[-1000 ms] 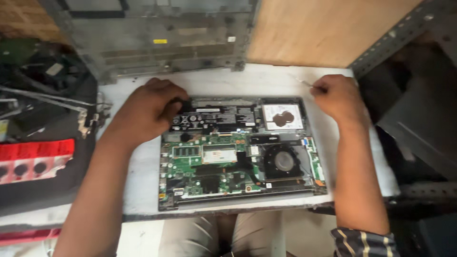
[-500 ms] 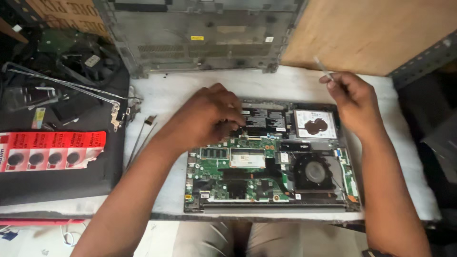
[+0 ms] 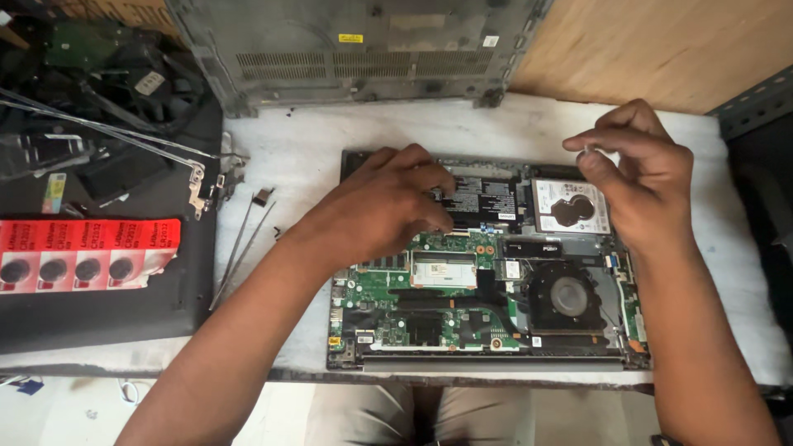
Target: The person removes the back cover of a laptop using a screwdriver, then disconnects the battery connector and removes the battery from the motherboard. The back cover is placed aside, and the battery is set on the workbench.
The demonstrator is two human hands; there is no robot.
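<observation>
A pale surface [image 3: 297, 157] carries an opened laptop [image 3: 487, 272] at its near edge, innards exposed. The left hand [image 3: 380, 211] lies palm-down on the black battery [image 3: 483, 198], grasping nothing. The right hand [image 3: 640, 177] hovers above the hard drive [image 3: 572, 206], fingertips pinching a tiny screw [image 3: 588, 150].

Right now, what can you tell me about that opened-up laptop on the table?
The opened laptop lies flat on the white table, bottom cover off. A green circuit board, a black battery, a silver disk drive and a round black fan show. The left hand rests on the battery area; the right hand hovers above the drive, pinching something tiny.
</observation>
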